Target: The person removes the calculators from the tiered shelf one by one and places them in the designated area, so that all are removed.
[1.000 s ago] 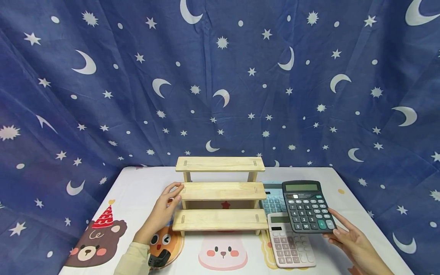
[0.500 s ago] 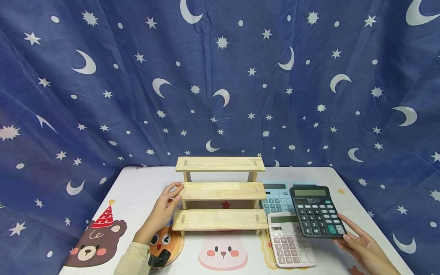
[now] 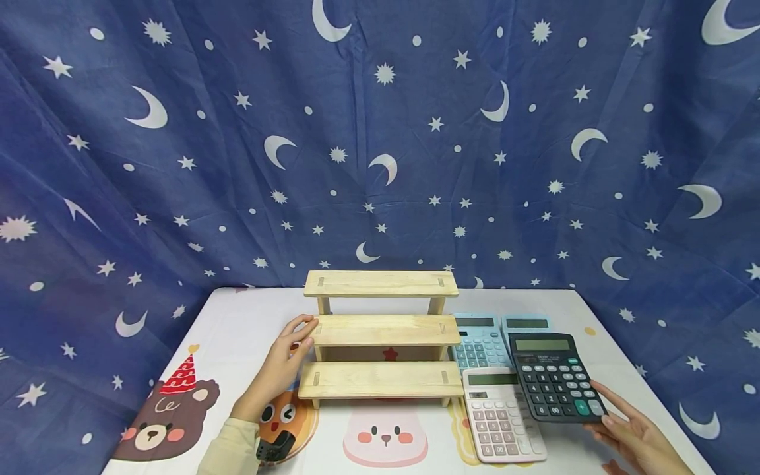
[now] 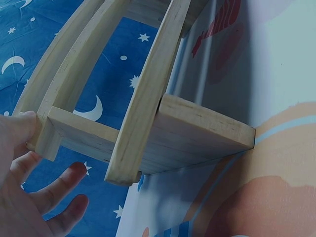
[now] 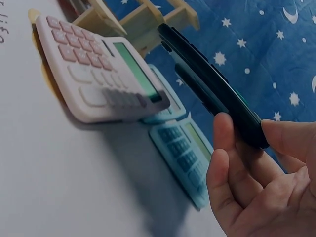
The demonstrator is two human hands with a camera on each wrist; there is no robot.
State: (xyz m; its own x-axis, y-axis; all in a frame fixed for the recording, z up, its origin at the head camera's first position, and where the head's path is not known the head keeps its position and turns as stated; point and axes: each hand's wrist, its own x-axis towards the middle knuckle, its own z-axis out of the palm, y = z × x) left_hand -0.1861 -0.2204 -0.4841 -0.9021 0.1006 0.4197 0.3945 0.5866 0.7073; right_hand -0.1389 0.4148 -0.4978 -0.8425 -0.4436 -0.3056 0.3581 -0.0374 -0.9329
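Note:
My right hand (image 3: 632,432) pinches the lower right corner of a black calculator (image 3: 552,379) between thumb and fingers. In the right wrist view the black calculator (image 5: 212,81) is seen edge-on, lifted off the table. Below it in the head view lie a pink-and-white calculator (image 3: 505,422), a light blue calculator (image 3: 477,343) and another light blue calculator (image 3: 525,323), partly covered by the black one. My left hand (image 3: 279,369) holds the left end of the middle board of a three-tier wooden stand (image 3: 386,330); the left wrist view shows thumb and finger at that board end.
The stand's lowest board (image 3: 380,380) and top board (image 3: 380,284) bear nothing. A white tablecloth (image 3: 249,316) with cartoon prints covers the table. Behind hangs a dark blue curtain (image 3: 380,132) with moons and stars. A small black object (image 3: 276,448) appears near the left sleeve.
My right hand has moved the black calculator rightward and toward the front, uncovering more of the blue calculators. The left hand and the stand have stayed in place.

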